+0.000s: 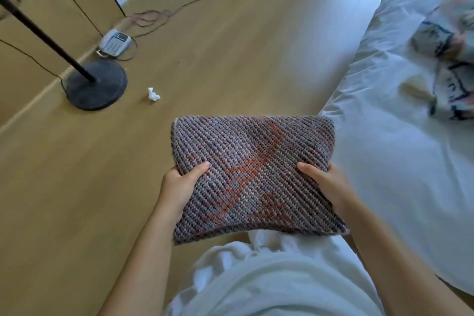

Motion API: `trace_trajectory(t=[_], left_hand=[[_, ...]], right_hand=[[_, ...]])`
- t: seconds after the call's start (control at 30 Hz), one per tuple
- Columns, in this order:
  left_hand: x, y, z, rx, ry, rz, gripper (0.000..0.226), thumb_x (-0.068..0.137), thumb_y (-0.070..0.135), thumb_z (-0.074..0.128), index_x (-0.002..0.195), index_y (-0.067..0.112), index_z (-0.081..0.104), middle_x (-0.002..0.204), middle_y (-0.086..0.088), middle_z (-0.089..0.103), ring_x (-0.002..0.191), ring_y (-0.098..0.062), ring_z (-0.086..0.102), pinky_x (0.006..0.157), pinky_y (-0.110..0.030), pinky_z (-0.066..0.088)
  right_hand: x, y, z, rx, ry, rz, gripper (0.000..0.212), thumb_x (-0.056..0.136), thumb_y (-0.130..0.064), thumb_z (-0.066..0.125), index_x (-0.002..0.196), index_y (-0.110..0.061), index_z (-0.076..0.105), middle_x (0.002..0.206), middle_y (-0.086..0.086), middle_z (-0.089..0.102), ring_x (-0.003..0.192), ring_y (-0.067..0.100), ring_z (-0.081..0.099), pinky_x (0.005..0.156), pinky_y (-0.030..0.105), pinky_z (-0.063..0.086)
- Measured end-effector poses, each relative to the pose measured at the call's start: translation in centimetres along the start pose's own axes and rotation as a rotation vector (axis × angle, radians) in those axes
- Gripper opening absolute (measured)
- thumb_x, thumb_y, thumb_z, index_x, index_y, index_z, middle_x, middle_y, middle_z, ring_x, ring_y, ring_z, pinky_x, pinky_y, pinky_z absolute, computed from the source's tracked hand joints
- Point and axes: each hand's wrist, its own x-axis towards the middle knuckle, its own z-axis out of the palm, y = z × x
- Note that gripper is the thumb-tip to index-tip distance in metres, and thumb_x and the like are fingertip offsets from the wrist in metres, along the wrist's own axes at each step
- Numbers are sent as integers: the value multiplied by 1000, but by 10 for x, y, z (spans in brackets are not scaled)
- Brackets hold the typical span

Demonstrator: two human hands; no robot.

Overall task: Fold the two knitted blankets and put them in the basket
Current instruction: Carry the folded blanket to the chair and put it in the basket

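A folded knitted blanket (252,172), grey-purple with an orange-red pattern, is held flat in the air in front of my body over the wooden floor. My left hand (179,185) grips its left edge, thumb on top. My right hand (327,185) grips its right edge the same way. A second knitted blanket (451,59), pale with dark blue lines and bits of colour, lies crumpled and blurred on the bed at the far right. No basket is in view.
A bed with a white sheet (384,123) fills the right side. On the floor at left stand a black lamp base with its pole (96,84), a white telephone (115,42) with a long cord, and a crumpled scrap of white paper (153,95).
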Motion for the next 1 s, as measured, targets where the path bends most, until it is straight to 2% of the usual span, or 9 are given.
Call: trace_trajectory(t=[0.17,0.23,0.3,0.37,0.5,0.63,0.77,0.9,1.0], left_hand=[[78,73,45,73,-51,-23,29,81,27,71,102,9,64,96,-7,70,86,-24,67,75,-31,51],[109,109,65,79,-75,-2,28,81,26,70,103,10,63,96,-6,70,86,-23,67,71,-30,51],[137,146,84,93,-94,16,24,82,24,69,100,10,64,94,-7,70,84,-23,67,69,-29,51],[166,181,104,91,-97,29,25,82,23,70,101,8,65,95,-9,71,86,-26,68,73,-32,53],[221,230,140,111,-94,31,34,79,27,72,105,6,64,99,-12,71,89,-29,68,84,-40,53],[282,275,175,114,-132,0,37,79,27,72,107,4,64,99,-12,70,88,-28,68,80,-36,53],[361,339,216,161,-163,10,33,79,27,73,102,5,63,96,-12,70,87,-27,67,82,-36,52],[436,420,264,231,-264,62,21,79,28,73,90,15,60,91,-4,68,85,-24,67,79,-34,51],[487,478,301,305,-321,78,31,78,33,73,96,16,55,91,-1,66,85,-23,65,79,-34,50]], right_hand=[[80,-51,-11,66,56,20,17,79,-25,73,92,-23,62,91,2,70,83,21,68,76,34,54],[116,-80,-18,86,60,13,18,79,-24,72,94,-22,63,91,2,70,83,20,68,74,33,53],[149,-112,-25,79,67,5,20,79,-25,72,96,-23,62,93,2,70,85,21,68,79,35,54],[182,-144,-33,79,75,-17,23,79,-27,73,99,-23,61,94,0,70,86,20,67,82,36,53],[243,-194,-48,79,112,-23,33,78,-28,73,106,-17,62,95,1,70,85,18,67,75,31,52],[307,-232,-61,71,133,11,28,79,-28,73,103,-18,62,95,3,70,85,20,68,77,34,53],[377,-275,-61,85,186,13,31,80,-30,72,106,-19,61,99,1,70,87,18,67,71,31,53],[445,-327,-65,105,318,56,43,72,-42,75,106,-18,62,99,3,70,90,23,67,87,42,54],[487,-364,-70,165,393,89,59,65,-50,76,112,-18,60,102,3,69,92,26,67,89,47,53]])
